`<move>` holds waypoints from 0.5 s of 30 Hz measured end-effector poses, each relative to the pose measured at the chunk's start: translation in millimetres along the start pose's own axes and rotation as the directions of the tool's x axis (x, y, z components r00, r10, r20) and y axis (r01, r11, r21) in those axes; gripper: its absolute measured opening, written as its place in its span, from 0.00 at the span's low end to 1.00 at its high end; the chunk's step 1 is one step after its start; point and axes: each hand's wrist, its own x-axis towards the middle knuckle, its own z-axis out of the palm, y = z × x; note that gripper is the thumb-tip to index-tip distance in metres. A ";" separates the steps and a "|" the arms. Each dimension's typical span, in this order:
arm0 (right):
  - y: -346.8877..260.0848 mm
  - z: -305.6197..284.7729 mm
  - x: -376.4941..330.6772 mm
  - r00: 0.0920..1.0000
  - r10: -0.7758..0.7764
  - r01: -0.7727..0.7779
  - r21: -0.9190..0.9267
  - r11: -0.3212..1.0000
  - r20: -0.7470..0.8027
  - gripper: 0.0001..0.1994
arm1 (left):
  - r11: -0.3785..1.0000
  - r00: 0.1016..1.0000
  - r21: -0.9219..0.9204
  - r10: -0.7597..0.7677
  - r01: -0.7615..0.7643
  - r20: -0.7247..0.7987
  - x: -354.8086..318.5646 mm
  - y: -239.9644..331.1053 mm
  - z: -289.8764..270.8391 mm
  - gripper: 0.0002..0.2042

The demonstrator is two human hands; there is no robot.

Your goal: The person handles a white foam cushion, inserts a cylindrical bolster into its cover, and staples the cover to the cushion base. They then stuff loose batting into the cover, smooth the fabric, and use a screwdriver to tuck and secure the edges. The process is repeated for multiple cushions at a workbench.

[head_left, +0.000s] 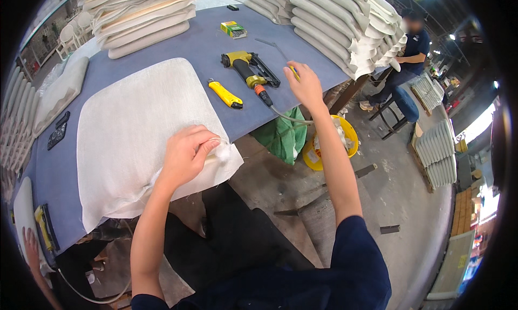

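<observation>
A seat cushion (143, 113) covered in off-white fabric lies at the table's near edge, its loose fabric border hanging over. At its near right corner my left hand (186, 153) is closed on the cover fabric, with a tuft of white wadding (223, 151) showing beside the fingers. My right hand (305, 86), over the table's right edge, grips a yellow-handled tool with a long thin metal shaft (276, 46); the fingers hide most of its handle. Left of that hand lie a yellow-and-black staple gun (248, 67) with an air hose and a yellow utility knife (225, 94).
Stacks of covered cushions (143, 21) (334, 24) stand along the blue table's (199, 48) far side. A small green-and-yellow box (233, 29) lies between them. Below the right edge are a yellow bucket (345, 132) and green sack (283, 137). Another person's hand (31, 248) shows at lower left; a co-worker (413, 53) stands right.
</observation>
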 end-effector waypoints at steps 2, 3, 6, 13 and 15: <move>47.6 45.1 16.6 0.999 0.052 -0.046 -0.343 0.938 0.008 0.24 | 1.000 1.000 -0.015 -0.010 0.010 0.001 -0.5 -1.5 1.9 0.07; 57.4 58.9 22.4 0.996 0.087 -0.060 -0.470 0.881 0.034 0.25 | 1.000 1.000 -0.020 -0.009 0.009 -0.005 -1.7 -4.0 2.2 0.07; 91.2 64.8 51.8 0.949 0.281 -0.140 -0.605 0.784 0.145 0.25 | 1.000 1.000 -0.028 -0.009 0.009 0.002 -0.4 -0.4 1.0 0.06; 106.1 1.0 -1.4 0.968 0.250 -0.245 -0.200 0.949 0.001 0.21 | 0.998 0.999 -0.042 -0.041 0.042 0.014 -4.2 0.6 -2.6 0.06; 61.8 -17.0 -44.1 0.843 0.535 -0.516 0.359 0.778 0.051 0.19 | 0.999 0.999 -0.023 -0.049 0.048 -0.022 -8.5 -2.0 -4.5 0.05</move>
